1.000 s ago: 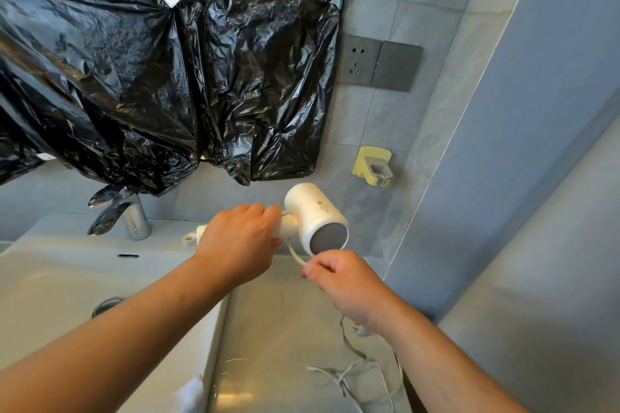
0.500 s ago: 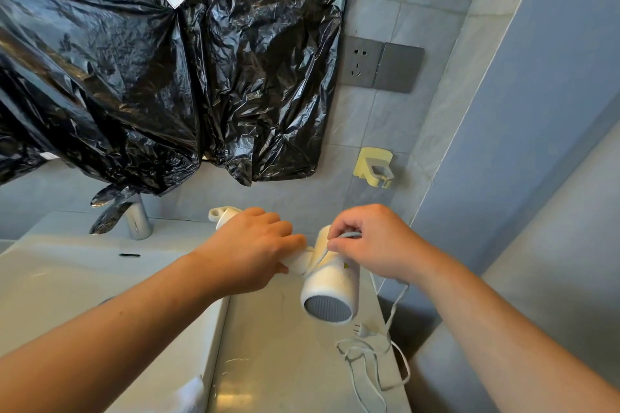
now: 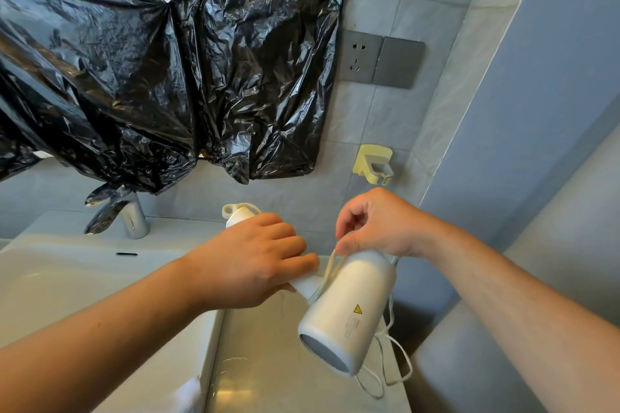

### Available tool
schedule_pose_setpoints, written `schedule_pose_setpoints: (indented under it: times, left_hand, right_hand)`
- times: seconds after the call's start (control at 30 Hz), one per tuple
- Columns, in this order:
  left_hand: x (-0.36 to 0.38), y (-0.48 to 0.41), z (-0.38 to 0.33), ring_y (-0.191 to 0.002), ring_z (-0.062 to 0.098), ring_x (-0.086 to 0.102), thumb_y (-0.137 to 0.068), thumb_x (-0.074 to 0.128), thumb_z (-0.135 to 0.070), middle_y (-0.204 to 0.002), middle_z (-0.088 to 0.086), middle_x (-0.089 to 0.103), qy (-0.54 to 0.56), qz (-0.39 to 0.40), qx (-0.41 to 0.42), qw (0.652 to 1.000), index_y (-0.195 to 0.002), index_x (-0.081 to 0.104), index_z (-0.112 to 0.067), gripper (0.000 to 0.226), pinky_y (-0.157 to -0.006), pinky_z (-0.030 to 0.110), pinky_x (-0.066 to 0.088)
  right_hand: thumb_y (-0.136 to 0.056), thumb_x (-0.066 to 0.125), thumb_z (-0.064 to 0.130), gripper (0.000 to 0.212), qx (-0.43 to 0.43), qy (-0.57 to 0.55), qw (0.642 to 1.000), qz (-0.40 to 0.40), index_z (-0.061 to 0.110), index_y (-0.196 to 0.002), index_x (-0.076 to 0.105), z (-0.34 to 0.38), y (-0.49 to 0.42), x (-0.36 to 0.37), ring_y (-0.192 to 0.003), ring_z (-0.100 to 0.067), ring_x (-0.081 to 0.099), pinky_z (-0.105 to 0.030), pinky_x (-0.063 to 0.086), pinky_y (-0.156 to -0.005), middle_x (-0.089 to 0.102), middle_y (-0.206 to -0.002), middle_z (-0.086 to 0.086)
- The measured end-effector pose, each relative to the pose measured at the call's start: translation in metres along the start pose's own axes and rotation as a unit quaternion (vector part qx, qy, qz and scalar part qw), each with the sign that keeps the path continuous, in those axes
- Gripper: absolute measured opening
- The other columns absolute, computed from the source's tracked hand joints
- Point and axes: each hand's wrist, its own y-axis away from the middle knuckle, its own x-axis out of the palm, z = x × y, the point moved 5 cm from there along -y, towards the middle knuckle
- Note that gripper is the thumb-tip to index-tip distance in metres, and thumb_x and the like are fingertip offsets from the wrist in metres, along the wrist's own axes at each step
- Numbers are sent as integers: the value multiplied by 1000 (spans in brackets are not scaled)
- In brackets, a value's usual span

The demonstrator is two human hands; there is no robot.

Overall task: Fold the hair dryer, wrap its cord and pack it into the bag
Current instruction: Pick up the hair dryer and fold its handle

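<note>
A white hair dryer [image 3: 349,312] hangs over the counter, its barrel pointing down toward me, with a yellow warning mark on its side. My left hand [image 3: 258,265] is closed around its handle; the handle's end with a hanging loop sticks out beyond my fingers. My right hand [image 3: 379,221] pinches the white cord [image 3: 330,265] at the barrel's top, where the cord crosses the neck between barrel and handle. The rest of the cord dangles in loops below the barrel at the counter's right edge. No packing bag is visible.
A white sink [image 3: 84,285] with a chrome faucet [image 3: 129,218] lies at left. Black plastic sheeting [image 3: 151,60] covers the wall above. A wall socket [image 3: 360,57] and a yellow holder [image 3: 374,163] are on the tiles. The grey counter [image 3: 268,362] ends at right by a blue wall.
The dryer's barrel swung from level to pointing down and toward me. My right hand rose from below the barrel to its top, carrying the cord up over the neck.
</note>
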Motion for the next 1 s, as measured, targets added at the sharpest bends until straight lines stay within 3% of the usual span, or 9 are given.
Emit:
schedule_pose_setpoints:
  times: [0.13,0.23,0.3,0.43,0.53,0.63,0.73,0.87,1.0]
  left_hand:
    - [-5,2,1,-78,28,56,-100,52,-32,-89,5,62,19,-41,-12,999,-108,67,-12,26,-74,44,47]
    - [-6,2,1,-81,27,57,-97,55,-31,-93,6,64,35,-63,-29,997,-109,67,-11,27,-75,42,47]
    - [-3,3,1,-81,27,57,-97,53,-32,-94,5,65,38,-68,-43,996,-109,66,-11,27,-75,41,47]
    - [5,10,-2,-80,27,57,-94,58,-32,-94,5,65,43,-67,-57,995,-108,65,-13,24,-73,42,47]
    - [11,13,-4,-80,27,58,-91,63,-32,-94,4,65,47,-62,-69,995,-108,64,-14,25,-72,42,48]
    - [18,19,-5,-80,27,58,-91,64,-36,-95,4,65,74,-65,-97,990,-111,60,-16,29,-71,42,49]
    - [25,25,-6,-82,25,59,-93,58,-45,-97,2,65,122,-71,-128,982,-114,59,-17,35,-71,40,49]
    - [24,27,-10,-85,22,60,-95,47,-51,-98,1,65,204,-94,-147,963,-117,55,-19,39,-73,40,48]
    - [16,23,-7,-85,18,60,-94,52,-46,-98,-2,65,300,-156,-200,919,-113,58,-19,33,-74,36,49]
  right_hand:
    - [-78,68,-11,20,34,-203,978,41,9,-75,66,-13,1,-2,-47,-5,58,-16,47,-47,67,-56,4]
    - [-77,67,-3,11,67,-318,945,40,8,-77,64,-27,2,4,-47,-7,60,-18,49,-46,66,-59,1]
    - [-80,67,3,8,73,-344,936,17,10,-76,64,-35,3,11,-49,-8,60,-20,50,-46,65,-64,-2]
    - [-91,58,4,24,77,-324,943,2,13,-71,68,-46,7,21,-50,-9,58,-21,49,-49,63,-66,-3]
    - [-84,60,26,22,72,-313,947,24,17,-70,74,-48,11,24,-55,-10,62,-22,51,-52,68,-67,-2]
    - [-81,52,43,38,59,-328,942,37,14,-76,77,-50,15,23,-66,-17,66,-26,53,-61,72,-78,-7]
    - [-71,63,64,57,52,-348,933,74,13,-91,76,-52,18,29,-75,-23,65,-32,51,-68,71,-87,-13]
    - [-60,73,67,69,48,-405,902,140,9,-97,73,-45,23,31,-78,-22,69,-29,54,-66,72,-90,-12]
    - [-57,77,68,83,41,-535,830,152,11,-117,67,-60,27,31,-99,-29,65,-43,47,-86,70,-108,-13]
